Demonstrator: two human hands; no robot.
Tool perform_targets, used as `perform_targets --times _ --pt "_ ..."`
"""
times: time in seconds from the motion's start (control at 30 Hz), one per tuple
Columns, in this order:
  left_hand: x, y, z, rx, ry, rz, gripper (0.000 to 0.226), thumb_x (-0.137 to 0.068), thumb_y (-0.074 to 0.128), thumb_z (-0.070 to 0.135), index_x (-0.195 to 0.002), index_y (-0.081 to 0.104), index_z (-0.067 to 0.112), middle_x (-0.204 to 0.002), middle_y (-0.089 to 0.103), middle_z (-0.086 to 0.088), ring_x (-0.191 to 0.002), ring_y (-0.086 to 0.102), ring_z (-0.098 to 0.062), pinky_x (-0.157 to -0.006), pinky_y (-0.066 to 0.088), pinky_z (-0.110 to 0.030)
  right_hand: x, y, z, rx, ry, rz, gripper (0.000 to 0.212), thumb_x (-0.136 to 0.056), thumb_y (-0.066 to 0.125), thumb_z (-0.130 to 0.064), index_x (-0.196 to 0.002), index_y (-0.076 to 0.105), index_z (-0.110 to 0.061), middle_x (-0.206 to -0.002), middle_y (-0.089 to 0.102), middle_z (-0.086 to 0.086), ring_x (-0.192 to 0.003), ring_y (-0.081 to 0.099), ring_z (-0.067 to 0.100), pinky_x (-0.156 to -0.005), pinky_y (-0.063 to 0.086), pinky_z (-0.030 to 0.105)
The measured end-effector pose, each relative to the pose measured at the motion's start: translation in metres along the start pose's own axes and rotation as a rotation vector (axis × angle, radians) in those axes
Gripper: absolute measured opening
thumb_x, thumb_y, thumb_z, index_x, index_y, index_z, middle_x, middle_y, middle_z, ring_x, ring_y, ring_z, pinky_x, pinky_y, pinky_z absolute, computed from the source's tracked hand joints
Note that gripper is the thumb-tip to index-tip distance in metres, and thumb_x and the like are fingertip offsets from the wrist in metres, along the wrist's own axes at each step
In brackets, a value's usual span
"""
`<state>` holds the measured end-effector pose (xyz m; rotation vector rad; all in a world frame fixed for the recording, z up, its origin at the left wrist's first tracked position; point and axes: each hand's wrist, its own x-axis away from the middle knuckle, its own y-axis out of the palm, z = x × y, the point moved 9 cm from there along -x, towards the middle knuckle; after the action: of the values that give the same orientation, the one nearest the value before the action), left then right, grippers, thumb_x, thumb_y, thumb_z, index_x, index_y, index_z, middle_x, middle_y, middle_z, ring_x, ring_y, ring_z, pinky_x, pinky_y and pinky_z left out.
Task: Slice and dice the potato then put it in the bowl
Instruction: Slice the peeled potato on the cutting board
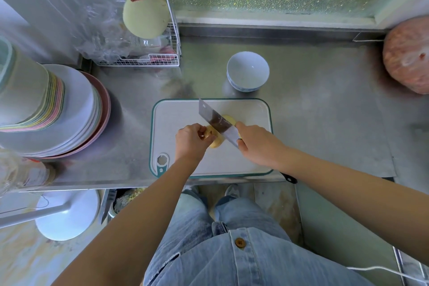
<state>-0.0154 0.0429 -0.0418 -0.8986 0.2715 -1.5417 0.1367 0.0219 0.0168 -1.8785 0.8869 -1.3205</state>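
Note:
A yellow potato (214, 139) lies on the white cutting board (181, 118) with a teal rim. My left hand (191, 140) pins the potato from its left side. My right hand (257, 145) grips the handle of a cleaver (217, 121). The wide blade runs diagonally over the potato, just right of my left fingers. A cut potato piece (229, 119) peeks out past the blade on its right. An empty white bowl (248, 74) stands on the counter just beyond the board's far edge.
The steel counter (325, 111) holds a stack of plates (69, 111) at the left, a wire dish rack (148, 53) at the back left, and a round reddish chopping block (408, 55) at the far right. A jar (25, 173) sits at the front left edge.

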Motion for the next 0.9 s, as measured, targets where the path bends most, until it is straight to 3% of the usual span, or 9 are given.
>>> perform_targets --times 0.23,0.43,0.57,0.9 --pt "0.0 -0.001 0.0 0.021 0.001 -0.003 0.027 -0.084 0.073 0.031 -0.1 0.072 0.009 -0.09 0.069 -0.002 -0.076 0.06 -0.015 -0.062 0.039 -0.01 -0.002 0.01 -0.008 -0.006 -0.007 0.005 0.023 -0.098 0.041 -0.015 -0.118 0.04 -0.005 -0.08 0.045 0.005 -0.067 0.045 0.022 -0.054 0.03 0.027" --pt "-0.002 -0.001 0.0 0.016 0.013 -0.001 0.026 -0.08 0.077 0.03 -0.097 0.073 0.011 -0.088 0.072 -0.004 -0.079 0.064 -0.02 -0.078 0.056 -0.032 -0.016 0.032 -0.006 -0.027 0.021 0.052 0.022 -0.1 0.039 -0.019 -0.117 0.041 -0.006 -0.08 0.045 0.002 -0.07 0.052 0.023 -0.058 0.032 0.028" --pt "-0.001 -0.004 0.003 0.03 0.025 0.01 0.025 -0.079 0.077 0.027 -0.097 0.075 0.01 -0.086 0.073 -0.004 -0.078 0.065 -0.02 -0.077 0.056 -0.032 -0.027 0.046 -0.007 -0.023 0.018 0.06 0.024 -0.101 0.037 -0.02 -0.12 0.042 -0.006 -0.089 0.059 0.009 -0.077 0.059 0.025 -0.06 0.033 0.03" --pt "0.004 -0.007 0.002 0.047 0.002 0.009 0.033 -0.08 0.077 0.029 -0.107 0.073 0.011 -0.101 0.072 -0.002 -0.082 0.062 -0.014 -0.082 0.05 -0.024 -0.03 0.035 0.016 -0.177 0.09 0.088 0.028 -0.098 0.042 -0.02 -0.12 0.046 -0.003 -0.093 0.061 0.017 -0.088 0.06 0.033 -0.065 0.03 0.029"
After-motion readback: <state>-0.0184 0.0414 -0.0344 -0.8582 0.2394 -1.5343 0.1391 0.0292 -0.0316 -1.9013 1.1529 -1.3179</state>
